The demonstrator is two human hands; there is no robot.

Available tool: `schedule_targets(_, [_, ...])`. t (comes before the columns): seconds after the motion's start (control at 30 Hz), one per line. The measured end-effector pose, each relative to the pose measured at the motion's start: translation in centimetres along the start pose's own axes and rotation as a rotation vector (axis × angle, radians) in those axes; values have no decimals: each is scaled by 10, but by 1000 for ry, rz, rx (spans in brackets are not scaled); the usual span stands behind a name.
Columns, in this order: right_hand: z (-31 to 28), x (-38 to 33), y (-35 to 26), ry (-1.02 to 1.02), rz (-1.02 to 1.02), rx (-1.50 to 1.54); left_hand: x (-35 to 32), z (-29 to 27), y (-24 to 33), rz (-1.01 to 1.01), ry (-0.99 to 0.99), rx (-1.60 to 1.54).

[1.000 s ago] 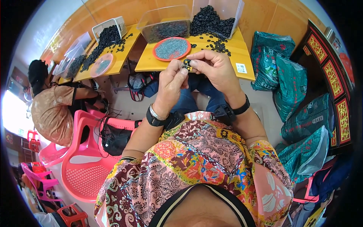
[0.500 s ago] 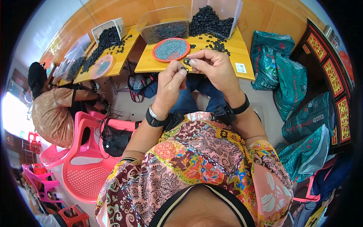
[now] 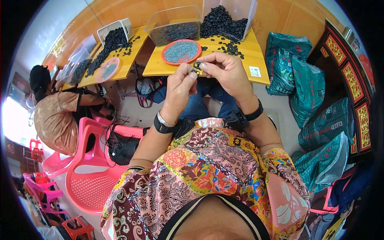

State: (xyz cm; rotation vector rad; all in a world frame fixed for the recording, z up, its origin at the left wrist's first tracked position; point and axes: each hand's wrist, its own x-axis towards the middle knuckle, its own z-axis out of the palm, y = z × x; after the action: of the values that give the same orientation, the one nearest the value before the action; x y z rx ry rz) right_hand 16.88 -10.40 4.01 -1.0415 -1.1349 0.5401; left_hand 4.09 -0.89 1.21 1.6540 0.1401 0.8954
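Black ring-shaped part (image 3: 197, 65), small and round with a hole through it, sits pinched between the thumb and fingertips of the right hand (image 3: 222, 72), raised just above the near edge of the yellow table (image 3: 256, 56). That hand is mostly closed, its fingers curled in around the ring. The left hand (image 3: 180, 88) meets it from the other side, fingers bunched nearly shut, their tips touching the ring or something tiny against it; what exactly lies under those tips is too small to tell. Both wrists carry dark bands.

Just beyond the hands on the table lies a round red tray (image 3: 181, 51) filled with small grey pieces. Behind it stand two clear plastic bins, the left bin (image 3: 173, 26) holding dark pieces and the right bin (image 3: 236, 16) heaped with black parts that spill loose onto the tabletop. Green sacks (image 3: 308, 84) lean to the right of the table. To the left, another person (image 3: 56, 116) bends beside pink plastic chairs (image 3: 92, 176).
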Motion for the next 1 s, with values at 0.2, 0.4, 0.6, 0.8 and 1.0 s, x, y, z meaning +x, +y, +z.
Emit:
schedule_targets(0.2, [-3, 1, 2, 6, -6, -12, 0, 0, 0, -18, 8, -8])
schedule_targets(0.4, [-3, 2, 4, -21, 10, -17, 0, 1, 2, -22, 7, 17])
schedule_targets(0.6, [-3, 1, 3, -36, 1, -51, -1, 1, 2, -20, 17, 24])
schedule_targets(0.8, [-4, 2, 4, -51, 8, -53, 0, 1, 2, -23, 26, 21])
schedule_targets(1.0, [-7, 5, 6, -87, 59, 9, 0, 0, 2, -14, 28, 41])
